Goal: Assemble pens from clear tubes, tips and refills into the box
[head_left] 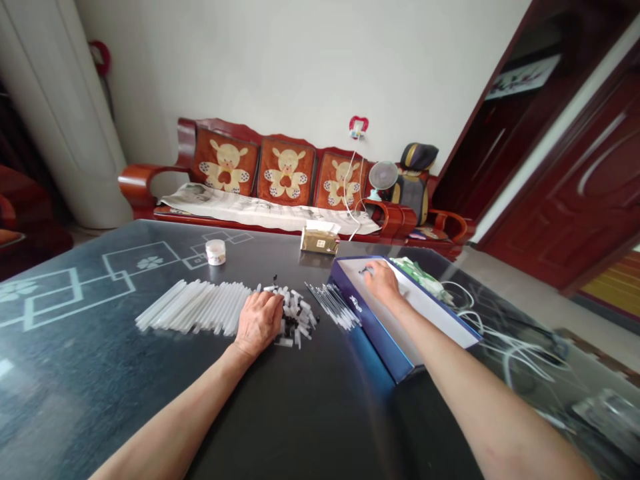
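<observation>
My left hand (260, 321) rests where a row of white translucent pen barrels (195, 307) meets a loose pile of short white caps with black parts (299, 313). Its fingers are curled together, and the fingertips are hidden. Thin pen refills (334, 305) lie side by side to the right of the pile. Over the far end of a shallow blue box with a white inside (425, 310) is my right hand (384, 283). Its fingers are pinched, with a small dark end showing at the fingertips; the rest of that thing cannot be made out.
A small white tub (215, 253) and a tissue box (320, 239) stand toward the back of the dark glossy table (320, 407). Right of the blue box lie a green-and-white packet (423, 279) and white cables (515, 350). A wooden sofa (150, 183) stands behind.
</observation>
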{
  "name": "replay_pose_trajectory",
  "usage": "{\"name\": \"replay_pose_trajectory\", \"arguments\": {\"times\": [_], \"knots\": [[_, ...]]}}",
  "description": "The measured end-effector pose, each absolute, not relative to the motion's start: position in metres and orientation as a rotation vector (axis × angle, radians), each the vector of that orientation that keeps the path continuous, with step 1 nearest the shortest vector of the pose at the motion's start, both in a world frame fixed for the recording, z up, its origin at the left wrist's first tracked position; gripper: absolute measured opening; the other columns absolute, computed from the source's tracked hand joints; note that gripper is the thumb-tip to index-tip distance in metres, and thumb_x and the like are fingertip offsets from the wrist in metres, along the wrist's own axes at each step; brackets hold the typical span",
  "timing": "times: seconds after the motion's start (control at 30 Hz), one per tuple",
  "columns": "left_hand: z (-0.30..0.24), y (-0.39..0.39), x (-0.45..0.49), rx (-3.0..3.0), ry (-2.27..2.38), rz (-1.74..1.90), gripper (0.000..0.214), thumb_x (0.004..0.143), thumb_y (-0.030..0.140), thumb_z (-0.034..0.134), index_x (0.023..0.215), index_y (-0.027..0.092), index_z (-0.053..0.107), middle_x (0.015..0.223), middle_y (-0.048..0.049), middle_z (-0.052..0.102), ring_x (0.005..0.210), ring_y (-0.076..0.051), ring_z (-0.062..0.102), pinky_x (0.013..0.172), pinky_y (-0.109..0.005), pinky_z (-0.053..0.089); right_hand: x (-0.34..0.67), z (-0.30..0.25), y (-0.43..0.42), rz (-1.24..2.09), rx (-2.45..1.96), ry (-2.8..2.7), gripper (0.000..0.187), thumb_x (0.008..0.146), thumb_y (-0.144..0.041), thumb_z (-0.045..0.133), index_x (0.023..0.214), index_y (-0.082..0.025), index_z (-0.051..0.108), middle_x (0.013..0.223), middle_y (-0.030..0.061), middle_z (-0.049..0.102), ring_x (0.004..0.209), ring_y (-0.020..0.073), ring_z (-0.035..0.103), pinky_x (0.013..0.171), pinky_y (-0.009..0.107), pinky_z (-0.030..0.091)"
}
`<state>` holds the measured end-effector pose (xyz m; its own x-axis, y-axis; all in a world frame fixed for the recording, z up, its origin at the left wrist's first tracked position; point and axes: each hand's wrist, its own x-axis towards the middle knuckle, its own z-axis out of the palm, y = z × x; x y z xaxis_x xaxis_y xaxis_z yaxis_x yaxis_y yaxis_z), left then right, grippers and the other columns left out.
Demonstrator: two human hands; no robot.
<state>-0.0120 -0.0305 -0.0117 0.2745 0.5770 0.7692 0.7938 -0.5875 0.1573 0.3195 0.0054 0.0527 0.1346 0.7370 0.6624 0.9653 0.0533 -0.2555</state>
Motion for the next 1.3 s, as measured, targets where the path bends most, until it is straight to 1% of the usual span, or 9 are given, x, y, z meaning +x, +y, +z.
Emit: {"name": "replay_pose_trajectory", "arguments": {"times": [0.1, 0.17, 0.3, 0.4, 0.67, 0.87, 0.97, 1.17, 1.3], "knots": [[-0.013, -0.029, -0.012, -2.293, -1.26, -1.214, 0.02, 0.092, 0.023, 0.044, 0.094, 0.02, 0.064, 0.088, -0.0062, 0.067, 0.082, -0.02, 0.058, 0.081, -0.033, 0.044, 0.364, 0.035, 0.007, -0.437, -1.814, -1.601, 0.007, 0.071, -0.019, 0.059, 0.072, -0.015, 0.065, 0.077, 0.0092, 0.061, 0.072, 0.0179, 0.055, 0.07, 0.031, 0.042], [-0.014, -0.028, -0.013, -2.297, -1.268, -1.214, 0.02, 0.092, 0.022, 0.044, 0.094, 0.02, 0.064, 0.088, -0.0063, 0.067, 0.082, -0.02, 0.058, 0.08, -0.033, 0.045, 0.381, 0.026, 0.007, -0.437, -1.833, -1.58, 0.008, 0.071, -0.022, 0.062, 0.065, -0.017, 0.062, 0.07, 0.0057, 0.057, 0.067, 0.0158, 0.052, 0.068, 0.03, 0.04], [-0.015, -0.027, -0.013, -2.308, -1.285, -1.224, 0.02, 0.092, 0.022, 0.044, 0.095, 0.02, 0.063, 0.089, -0.0062, 0.068, 0.084, -0.02, 0.059, 0.081, -0.034, 0.045, 0.393, 0.016, 0.018, -0.376, -1.958, -1.528, 0.027, 0.064, -0.017, 0.07, 0.047, -0.021, 0.05, 0.056, -0.0027, 0.043, 0.059, 0.0139, 0.046, 0.062, 0.031, 0.037], [-0.014, -0.028, -0.013, -2.307, -1.279, -1.232, 0.02, 0.092, 0.022, 0.044, 0.094, 0.02, 0.064, 0.087, -0.0062, 0.067, 0.083, -0.019, 0.059, 0.081, -0.034, 0.046, 0.392, 0.012, 0.027, -0.316, -2.069, -1.479, 0.038, 0.064, -0.016, 0.072, 0.041, -0.022, 0.042, 0.055, -0.0033, 0.039, 0.061, 0.0156, 0.048, 0.061, 0.032, 0.036], [-0.014, -0.029, -0.012, -2.342, -1.311, -1.222, 0.02, 0.091, 0.022, 0.045, 0.092, 0.021, 0.064, 0.086, -0.0061, 0.066, 0.084, -0.02, 0.059, 0.08, -0.034, 0.046, 0.381, 0.014, 0.02, -0.206, -2.171, -1.536, 0.03, 0.064, -0.016, 0.072, 0.045, -0.021, 0.05, 0.052, -0.0072, 0.033, 0.047, 0.0106, 0.038, 0.053, 0.028, 0.032], [-0.015, -0.028, -0.012, -2.322, -1.326, -1.167, 0.024, 0.093, 0.024, 0.042, 0.091, 0.021, 0.066, 0.084, -0.0062, 0.066, 0.083, -0.02, 0.059, 0.082, -0.034, 0.046, 0.377, 0.018, 0.011, -0.147, -2.162, -1.709, 0.034, 0.064, -0.016, 0.072, 0.039, -0.021, 0.049, 0.042, -0.0069, 0.031, 0.044, 0.0097, 0.034, 0.051, 0.027, 0.028], [-0.016, -0.027, -0.012, -2.305, -1.309, -1.162, 0.026, 0.094, 0.025, 0.041, 0.091, 0.02, 0.067, 0.083, -0.0062, 0.066, 0.082, -0.02, 0.059, 0.081, -0.033, 0.046, 0.373, 0.018, 0.003, -0.145, -2.132, -1.789, 0.03, 0.063, -0.015, 0.071, 0.04, -0.02, 0.053, 0.042, -0.0064, 0.033, 0.043, 0.0086, 0.033, 0.051, 0.027, 0.028], [-0.016, -0.027, -0.012, -2.315, -1.289, -1.16, 0.024, 0.093, 0.024, 0.043, 0.091, 0.02, 0.067, 0.082, -0.0058, 0.065, 0.079, -0.019, 0.058, 0.079, -0.032, 0.045, 0.367, 0.017, -0.011, -0.188, -2.045, -1.9, 0.013, 0.06, -0.021, 0.075, 0.054, -0.02, 0.064, 0.056, -0.0049, 0.042, 0.049, 0.0081, 0.037, 0.052, 0.023, 0.031], [-0.016, -0.028, -0.012, -2.321, -1.282, -1.167, 0.023, 0.092, 0.023, 0.043, 0.09, 0.02, 0.066, 0.08, -0.0055, 0.064, 0.078, -0.019, 0.057, 0.078, -0.031, 0.045, 0.369, 0.015, -0.013, -0.17, -2.062, -1.92, 0.011, 0.066, -0.023, 0.071, 0.057, -0.021, 0.065, 0.057, -0.0038, 0.046, 0.052, 0.01, 0.044, 0.054, 0.024, 0.035]]}}
